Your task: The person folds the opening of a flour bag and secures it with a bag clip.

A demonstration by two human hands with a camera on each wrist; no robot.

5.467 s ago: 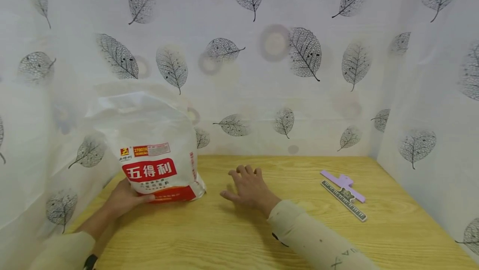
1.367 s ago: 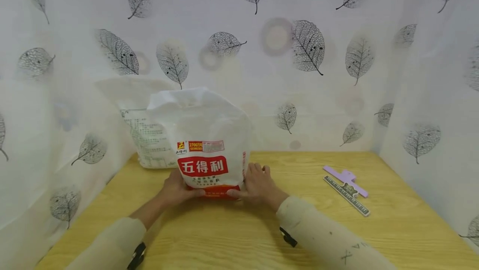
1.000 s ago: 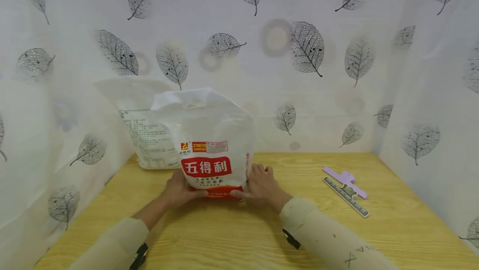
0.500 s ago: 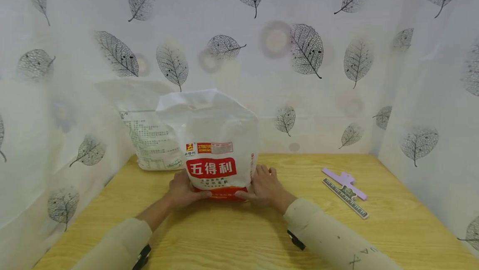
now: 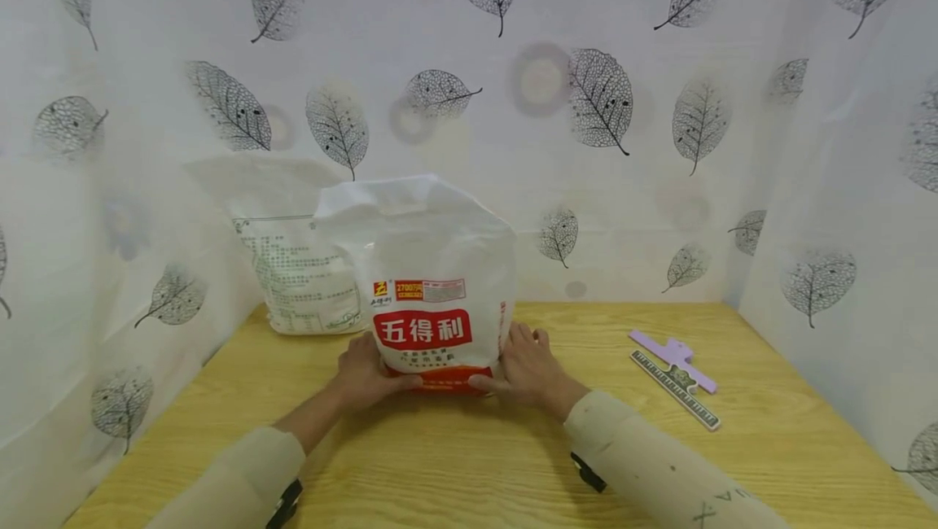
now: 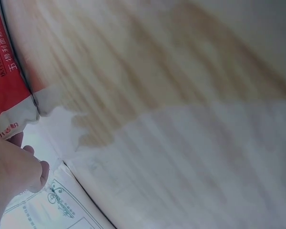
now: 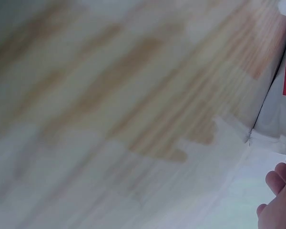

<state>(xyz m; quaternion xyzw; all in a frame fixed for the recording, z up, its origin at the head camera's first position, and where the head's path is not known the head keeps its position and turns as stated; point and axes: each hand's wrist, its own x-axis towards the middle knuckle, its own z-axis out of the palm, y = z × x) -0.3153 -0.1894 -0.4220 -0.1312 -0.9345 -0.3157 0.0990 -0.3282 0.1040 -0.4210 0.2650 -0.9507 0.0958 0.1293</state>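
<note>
The wooden table [image 5: 469,464] sits boxed in by a leaf-printed white curtain [image 5: 586,98] on three sides, and near its middle a white flour bag with a red label [image 5: 428,285] stands upright on its base. Behind it to the left, touching or nearly touching it, a second white bag with fine green print [image 5: 300,277] leans against the curtain. The left hand [image 5: 366,370] and the right hand [image 5: 529,366] are apart, one on each lower side of the flour bag, palms pressed to its flanks and thumbs curled onto the red strip at the bottom front; the wrist views are blurred and show only fingertips [image 6: 35,171] beside the bag's bottom corner. The grip sits low while the bag's soft, crumpled top [image 5: 410,199] rises well above it, so I judge that a quick slide or lift could let the upper part slump or tip over. Squeezing the flanks could also push flour toward the top if it is unsealed, though the closure cannot be made out. Well to the right lie a purple sealing clip [image 5: 672,356] and a dark ruler-like strip [image 5: 674,391], just beside each other, safely apart from the bag.
</note>
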